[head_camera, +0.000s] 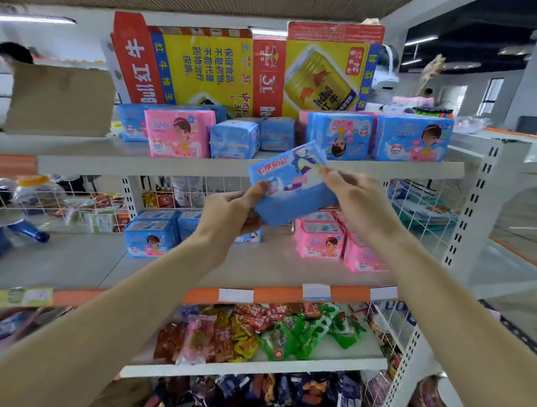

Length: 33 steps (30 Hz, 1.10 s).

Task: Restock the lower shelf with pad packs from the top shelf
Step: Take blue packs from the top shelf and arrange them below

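Both hands hold one blue pad pack (293, 185) in the air between the top shelf (194, 167) and the lower shelf (259, 267). My left hand (233, 212) grips its left edge, thumb on the front. My right hand (352, 194) pinches its right edge. On the top shelf stand a pink pack (178, 135), small blue packs (234, 139) and larger blue packs (340, 134) (412, 137). The lower shelf carries blue packs (150, 235) on the left and pink packs (322, 239) on the right.
Red-and-yellow drink cartons (251, 68) stand behind the top-shelf packs, with a brown cardboard flap (59, 97) to their left. Snack bags (254, 331) fill the shelves below. Wire dividers (420, 205) and a perforated upright (473, 201) bound the right side.
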Tool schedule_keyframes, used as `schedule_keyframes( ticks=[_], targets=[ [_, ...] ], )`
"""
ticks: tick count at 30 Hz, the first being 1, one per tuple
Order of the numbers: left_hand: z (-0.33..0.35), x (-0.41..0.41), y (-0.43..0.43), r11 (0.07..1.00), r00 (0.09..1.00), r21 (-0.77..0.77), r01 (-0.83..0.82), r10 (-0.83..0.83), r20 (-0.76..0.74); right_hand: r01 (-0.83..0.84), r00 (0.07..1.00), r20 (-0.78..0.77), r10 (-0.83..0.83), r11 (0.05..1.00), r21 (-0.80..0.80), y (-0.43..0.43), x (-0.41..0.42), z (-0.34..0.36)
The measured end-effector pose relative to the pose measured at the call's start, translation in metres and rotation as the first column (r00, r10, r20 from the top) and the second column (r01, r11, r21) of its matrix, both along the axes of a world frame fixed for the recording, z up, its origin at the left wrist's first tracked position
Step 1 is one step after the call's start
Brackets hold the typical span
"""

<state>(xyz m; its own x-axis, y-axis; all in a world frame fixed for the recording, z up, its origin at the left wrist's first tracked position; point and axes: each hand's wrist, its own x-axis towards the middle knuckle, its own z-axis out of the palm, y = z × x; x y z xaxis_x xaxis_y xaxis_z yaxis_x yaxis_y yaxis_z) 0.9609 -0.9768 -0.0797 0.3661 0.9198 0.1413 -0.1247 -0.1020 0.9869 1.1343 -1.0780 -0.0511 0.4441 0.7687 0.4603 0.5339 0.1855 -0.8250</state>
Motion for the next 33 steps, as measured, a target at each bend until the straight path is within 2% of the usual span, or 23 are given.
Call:
schedule_keyframes(
  ticks=[2,4,8,10,15,17,23,28,33],
  targets=[
    [0.004,0.002,-0.003,0.999,0.996,-0.040,-0.033,0.030,-0.090,0.104,0.995,0.007,-0.104,0.991,-0.083,0.002,0.002,-0.001],
    [0.007,0.002,-0.006,0.999,0.981,-0.045,-0.024,0.015,-0.192,0.128,0.989,-0.051,-0.138,0.980,-0.152,0.004,0.005,-0.006],
    [0.002,-0.001,-0.004,0.999,0.953,0.026,-0.019,0.026,-0.301,0.018,0.983,-0.171,-0.061,0.969,-0.245,0.008,0.008,-0.017],
    [-0.002,-0.002,-0.003,0.995,0.952,0.102,-0.005,0.036,-0.304,-0.062,0.979,-0.204,0.014,0.971,-0.231,0.007,0.010,-0.022],
    [-0.016,-0.004,-0.002,0.957,0.960,0.291,0.015,0.068,-0.271,-0.199,0.976,-0.120,0.180,0.965,-0.172,-0.001,0.012,-0.035],
    [-0.020,-0.004,-0.004,0.927,0.951,0.373,0.046,0.073,-0.300,-0.187,0.978,-0.113,0.174,0.975,-0.123,-0.003,0.011,-0.039],
    [-0.036,0.002,-0.012,0.884,0.975,0.458,0.095,0.009,-0.221,-0.093,0.995,-0.017,0.094,0.995,0.023,-0.005,0.015,-0.057],
    [-0.058,0.004,-0.016,0.844,0.975,0.526,0.106,0.015,-0.222,-0.079,0.997,0.000,0.079,0.997,0.004,-0.008,0.019,-0.087],
    [-0.087,0.010,-0.020,0.849,0.962,0.517,0.107,0.042,-0.268,-0.064,0.998,0.027,0.065,0.997,-0.044,-0.010,0.026,-0.114]
  ],
)
